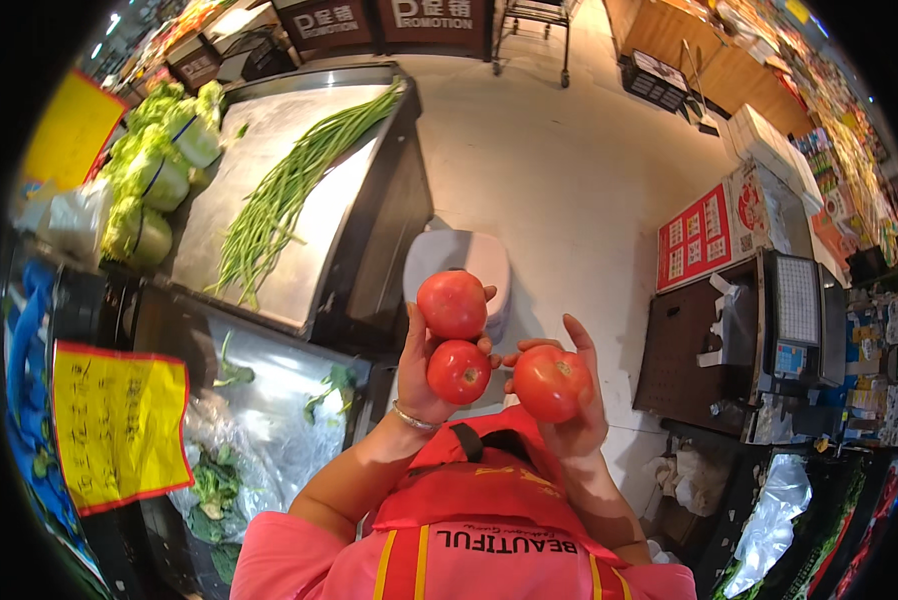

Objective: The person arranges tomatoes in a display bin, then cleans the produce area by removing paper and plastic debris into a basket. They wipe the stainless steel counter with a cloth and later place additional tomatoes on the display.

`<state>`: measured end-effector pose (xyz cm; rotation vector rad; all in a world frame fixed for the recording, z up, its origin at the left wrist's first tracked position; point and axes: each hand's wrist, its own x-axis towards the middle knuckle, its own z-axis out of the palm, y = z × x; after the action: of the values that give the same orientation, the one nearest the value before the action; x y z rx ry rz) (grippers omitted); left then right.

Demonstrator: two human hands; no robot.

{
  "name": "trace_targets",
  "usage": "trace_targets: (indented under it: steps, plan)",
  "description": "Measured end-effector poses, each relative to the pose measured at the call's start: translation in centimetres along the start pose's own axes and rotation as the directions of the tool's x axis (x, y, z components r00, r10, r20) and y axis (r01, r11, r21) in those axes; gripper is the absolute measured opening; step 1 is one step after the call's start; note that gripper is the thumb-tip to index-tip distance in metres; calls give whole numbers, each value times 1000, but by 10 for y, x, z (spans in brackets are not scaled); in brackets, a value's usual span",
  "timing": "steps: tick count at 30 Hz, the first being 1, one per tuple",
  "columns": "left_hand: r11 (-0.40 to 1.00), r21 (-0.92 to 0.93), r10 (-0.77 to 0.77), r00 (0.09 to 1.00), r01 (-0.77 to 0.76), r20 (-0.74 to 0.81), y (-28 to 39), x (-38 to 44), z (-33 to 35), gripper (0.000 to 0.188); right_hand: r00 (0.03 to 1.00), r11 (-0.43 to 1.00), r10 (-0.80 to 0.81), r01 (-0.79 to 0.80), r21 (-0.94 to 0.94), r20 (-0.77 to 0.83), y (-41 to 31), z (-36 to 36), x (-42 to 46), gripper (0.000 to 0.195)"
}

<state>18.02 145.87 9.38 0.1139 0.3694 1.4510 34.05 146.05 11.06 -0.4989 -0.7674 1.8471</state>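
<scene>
Two red tomatoes lie in my left hand (421, 375), one above the other: the upper tomato (452, 304) rests towards the fingertips and the lower tomato (459, 371) sits against the palm side, its stem scar facing up. A bracelet is on that wrist. My right hand (585, 420) holds a third, larger tomato (551, 383), with the fingers around its far side. Both hands are close together in front of the red apron (486, 480), over the floor and a pale stool (486, 259).
At the left, a metal display counter (194, 225) bears long green beans (299, 187) and napa cabbages (153, 176). Nearer is a bin with broccoli (213, 487) and plastic film. A scale (798, 300) stands on the right. A shopping cart (533, 15) is at the far end.
</scene>
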Motion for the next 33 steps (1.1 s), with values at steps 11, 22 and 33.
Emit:
trace_targets:
  steps: [11,22,33]
  plan:
    - [981,178,84,994,-71,-65,-132,226,79,61,999,792,6,26,-610,50,-130,-158,138,80]
    - [969,188,147,986,-159,78,-92,403,94,65,950,945,298,-280,-167,91,-169,-228,328,71]
    - [252,713,459,730,-654,507,78,632,101,54,830,841,387,-496,216,401,-170,-251,603,72]
